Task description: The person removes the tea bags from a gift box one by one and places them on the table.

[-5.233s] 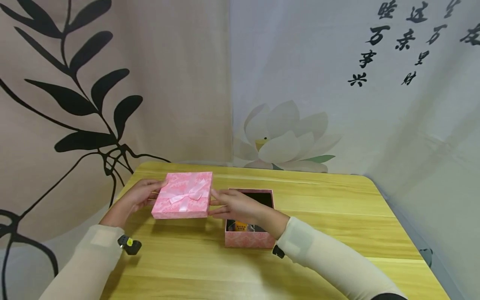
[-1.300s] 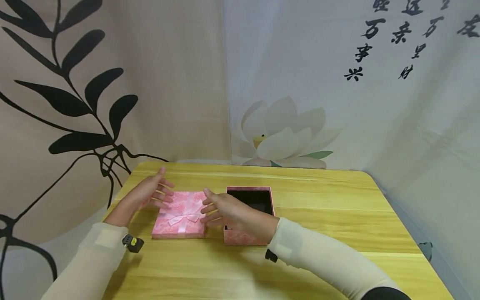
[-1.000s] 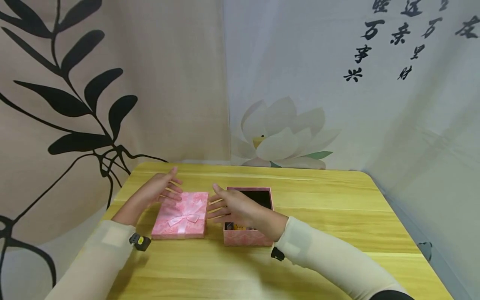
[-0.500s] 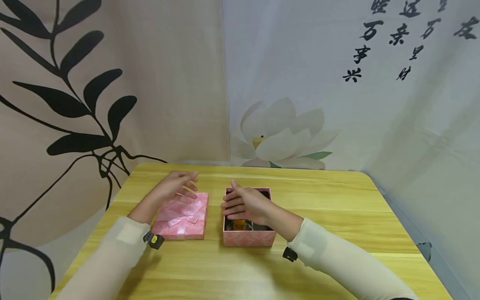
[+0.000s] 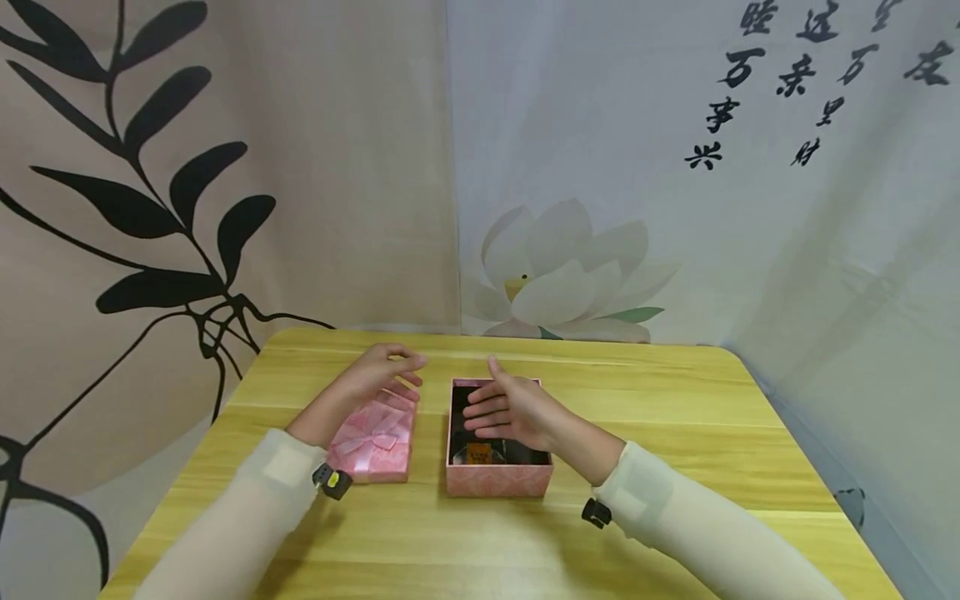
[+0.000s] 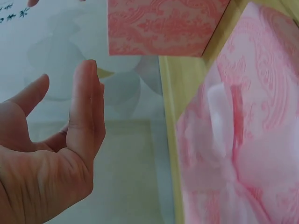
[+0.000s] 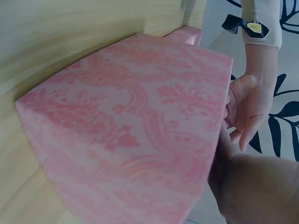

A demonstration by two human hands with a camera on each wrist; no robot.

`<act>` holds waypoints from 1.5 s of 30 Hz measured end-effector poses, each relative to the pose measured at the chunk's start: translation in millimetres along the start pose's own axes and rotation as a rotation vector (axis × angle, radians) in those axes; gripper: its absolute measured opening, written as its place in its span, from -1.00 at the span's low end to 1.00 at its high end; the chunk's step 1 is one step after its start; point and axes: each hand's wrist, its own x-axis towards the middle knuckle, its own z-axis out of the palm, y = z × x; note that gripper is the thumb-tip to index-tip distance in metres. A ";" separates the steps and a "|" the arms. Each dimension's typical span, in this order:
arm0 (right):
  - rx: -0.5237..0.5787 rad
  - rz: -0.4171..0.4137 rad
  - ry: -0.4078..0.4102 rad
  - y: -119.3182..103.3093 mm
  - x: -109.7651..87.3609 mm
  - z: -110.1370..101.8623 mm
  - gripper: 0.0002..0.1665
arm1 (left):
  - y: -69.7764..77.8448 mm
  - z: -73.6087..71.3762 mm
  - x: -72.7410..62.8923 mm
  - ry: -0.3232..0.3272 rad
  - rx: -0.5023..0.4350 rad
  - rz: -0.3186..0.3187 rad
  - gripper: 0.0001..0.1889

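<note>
A pink patterned box [image 5: 498, 481] stands without its lid on the table, dark inside. Near its front wall lies a small item with an orange label [image 5: 478, 453]; its kind cannot be told. My right hand [image 5: 517, 412] hovers over the box's opening, fingers extended, holding nothing. To the left, the pink lid [image 5: 375, 442] with a ribbon bow lies flat on the table. Above the lid's far part is my left hand [image 5: 375, 375], its fingers loosely bent and apart from the lid. In the left wrist view that hand [image 6: 60, 140] shows nothing between thumb and fingers.
Both things lie on a yellow wood-grain table [image 5: 660, 467] with rounded far corners. Behind it hang curtains [image 5: 600, 167] printed with a lotus, dark leaves and Chinese characters. A narrow gap of table separates lid and box.
Earlier both hands held the lid up beside the box; it now lies on the table, released. Since then both hands have moved right, the right one over the box.
</note>
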 end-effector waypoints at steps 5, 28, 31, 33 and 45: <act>0.009 0.008 0.009 2.4 -1.7 -6.8 0.02 | -1.9 9.7 2.3 -0.029 -0.002 0.001 -0.44; -0.028 0.004 0.063 9.5 -1.7 -34.7 0.02 | -13.3 44.5 18.5 -0.068 -0.068 -0.046 -0.37; -0.044 0.007 0.062 9.3 -0.2 -34.1 0.03 | -14.2 45.5 20.0 -0.074 -0.037 -0.033 -0.40; -0.065 0.008 0.061 9.1 1.3 -33.0 0.05 | -15.5 46.6 20.7 -0.075 -0.025 -0.029 -0.44; -0.149 0.034 0.106 10.8 8.8 -22.9 0.02 | -16.2 48.5 20.1 -0.066 -0.015 -0.044 -0.54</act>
